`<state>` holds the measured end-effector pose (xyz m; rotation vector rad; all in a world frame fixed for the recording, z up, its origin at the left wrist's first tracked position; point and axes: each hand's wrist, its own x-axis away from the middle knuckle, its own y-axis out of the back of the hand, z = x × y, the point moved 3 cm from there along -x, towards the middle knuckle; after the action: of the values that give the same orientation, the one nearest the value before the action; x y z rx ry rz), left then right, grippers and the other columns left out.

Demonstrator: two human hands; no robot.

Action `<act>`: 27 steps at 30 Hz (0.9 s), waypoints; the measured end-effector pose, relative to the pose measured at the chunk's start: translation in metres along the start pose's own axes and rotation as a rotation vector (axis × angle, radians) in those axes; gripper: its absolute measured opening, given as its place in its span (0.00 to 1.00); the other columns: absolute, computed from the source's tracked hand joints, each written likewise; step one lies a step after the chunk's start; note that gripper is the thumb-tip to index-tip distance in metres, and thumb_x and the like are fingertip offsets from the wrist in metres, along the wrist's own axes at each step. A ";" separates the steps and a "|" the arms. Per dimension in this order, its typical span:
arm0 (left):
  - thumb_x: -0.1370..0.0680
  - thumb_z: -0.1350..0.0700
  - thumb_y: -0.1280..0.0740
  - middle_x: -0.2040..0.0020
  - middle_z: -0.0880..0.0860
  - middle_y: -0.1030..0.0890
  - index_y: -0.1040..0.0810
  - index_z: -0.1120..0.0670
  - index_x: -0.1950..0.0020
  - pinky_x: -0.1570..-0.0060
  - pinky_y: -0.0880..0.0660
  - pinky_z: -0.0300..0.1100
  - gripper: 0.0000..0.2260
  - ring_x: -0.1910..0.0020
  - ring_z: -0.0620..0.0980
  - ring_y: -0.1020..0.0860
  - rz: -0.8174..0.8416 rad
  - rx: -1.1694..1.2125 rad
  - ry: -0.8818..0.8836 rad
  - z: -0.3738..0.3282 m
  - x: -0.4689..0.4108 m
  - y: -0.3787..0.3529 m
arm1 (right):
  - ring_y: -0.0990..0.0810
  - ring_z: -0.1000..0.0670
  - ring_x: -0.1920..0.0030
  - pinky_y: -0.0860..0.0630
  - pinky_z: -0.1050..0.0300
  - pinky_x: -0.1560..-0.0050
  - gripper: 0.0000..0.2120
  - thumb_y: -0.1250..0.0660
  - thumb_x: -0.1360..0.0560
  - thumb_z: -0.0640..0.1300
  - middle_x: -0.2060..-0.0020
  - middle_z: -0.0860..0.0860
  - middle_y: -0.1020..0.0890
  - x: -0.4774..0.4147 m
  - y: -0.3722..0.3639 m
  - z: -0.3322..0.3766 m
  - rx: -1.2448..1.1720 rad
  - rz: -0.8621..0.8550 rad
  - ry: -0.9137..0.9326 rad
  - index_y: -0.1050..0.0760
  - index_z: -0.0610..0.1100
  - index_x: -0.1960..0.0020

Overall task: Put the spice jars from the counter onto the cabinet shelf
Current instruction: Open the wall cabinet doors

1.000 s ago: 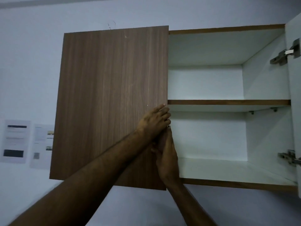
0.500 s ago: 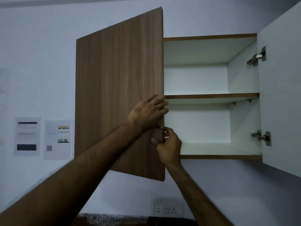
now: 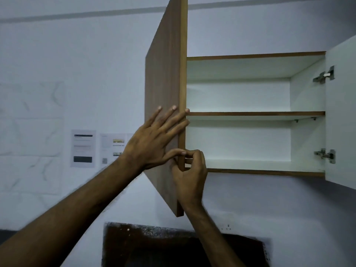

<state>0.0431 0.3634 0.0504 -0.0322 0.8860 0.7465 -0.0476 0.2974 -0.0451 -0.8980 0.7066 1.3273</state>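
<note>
Shelf [image 3: 256, 113] boards sit just to the right of our hands, inside the cabinet [image 3: 250, 54], and we see no jars on them. Half a second ago the left door [image 3: 165, 105] still showed us its wide brown face. Now it has swung out toward us, and we see mostly its thin front edge. The right door [image 3: 341, 116] was open before and stays open, showing its white inside and two metal hinges [image 3: 325, 156].

The shelf is a thin white board with a brown front strip. It lies flat. Its long side runs left to right, from the door edge we hold across to the far white wall of the cabinet. A second board below it makes the cabinet floor [image 3: 260, 171], level with our right hand.

Our left hand [image 3: 152, 145] is spread flat on the door's brown face, fingers wide, thumb hooked round the door's edge. Our right hand [image 3: 189, 174] pinches that same edge from the other side, just below the left thumb, fingers curled shut on it.

Behind our left arm two papers [image 3: 82, 148] hang on the wall. Below our arms is a dark counter [image 3: 154, 247].
</note>
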 end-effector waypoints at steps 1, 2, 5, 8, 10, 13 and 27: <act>0.22 0.31 0.55 0.20 0.52 0.54 0.49 0.52 0.21 0.23 0.54 0.56 0.36 0.21 0.53 0.54 0.006 -0.002 0.030 0.009 0.013 0.004 | 0.25 0.64 0.55 0.28 0.78 0.55 0.14 0.26 0.29 0.44 0.52 0.49 0.21 0.010 -0.011 0.008 0.005 0.001 0.030 0.26 0.42 0.48; 0.22 0.31 0.54 0.20 0.51 0.55 0.50 0.52 0.21 0.23 0.54 0.57 0.36 0.21 0.53 0.55 0.004 0.004 0.062 0.018 0.026 0.007 | 0.25 0.64 0.53 0.29 0.79 0.53 0.16 0.27 0.28 0.44 0.49 0.49 0.22 0.021 -0.022 0.017 0.009 0.026 0.051 0.27 0.43 0.44; 0.20 0.35 0.53 0.20 0.51 0.56 0.53 0.52 0.20 0.24 0.54 0.58 0.34 0.21 0.51 0.56 -0.014 -0.003 0.162 0.039 0.062 0.011 | 0.25 0.58 0.39 0.30 0.76 0.45 0.28 0.33 0.24 0.44 0.30 0.51 0.29 0.052 -0.060 0.033 0.005 0.228 0.020 0.39 0.49 0.27; 0.20 0.39 0.52 0.20 0.52 0.55 0.54 0.54 0.20 0.25 0.57 0.63 0.33 0.21 0.51 0.54 -0.004 -0.054 0.257 0.060 0.093 0.012 | 0.24 0.50 0.36 0.21 0.56 0.42 0.39 0.36 0.22 0.45 0.23 0.55 0.39 0.077 -0.101 0.047 0.007 0.405 -0.019 0.57 0.58 0.23; 0.20 0.40 0.52 0.20 0.53 0.55 0.54 0.55 0.20 0.27 0.57 0.66 0.33 0.21 0.51 0.54 0.026 -0.106 0.312 0.078 0.114 0.009 | 0.28 0.44 0.31 0.21 0.48 0.40 0.41 0.37 0.22 0.47 0.21 0.55 0.48 0.088 -0.129 0.057 0.084 0.439 0.039 0.64 0.58 0.24; 0.20 0.41 0.54 0.20 0.54 0.56 0.55 0.57 0.21 0.27 0.57 0.66 0.33 0.21 0.52 0.55 0.086 -0.188 0.369 0.105 0.143 0.001 | 0.44 0.43 0.22 0.26 0.44 0.35 0.41 0.38 0.21 0.53 0.21 0.53 0.58 0.105 -0.174 0.069 0.173 0.485 0.075 0.66 0.54 0.23; 0.18 0.47 0.47 0.21 0.60 0.49 0.56 0.60 0.22 0.25 0.60 0.57 0.31 0.21 0.55 0.52 0.169 -0.246 0.416 0.133 0.180 -0.011 | 0.40 0.38 0.24 0.31 0.50 0.30 0.41 0.40 0.24 0.61 0.23 0.38 0.45 0.134 -0.243 0.074 0.409 0.527 0.235 0.50 0.40 0.22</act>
<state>0.2133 0.5014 0.0057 -0.3442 1.1970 1.0255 0.2056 0.4259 -0.0879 -0.5528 1.4123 1.4647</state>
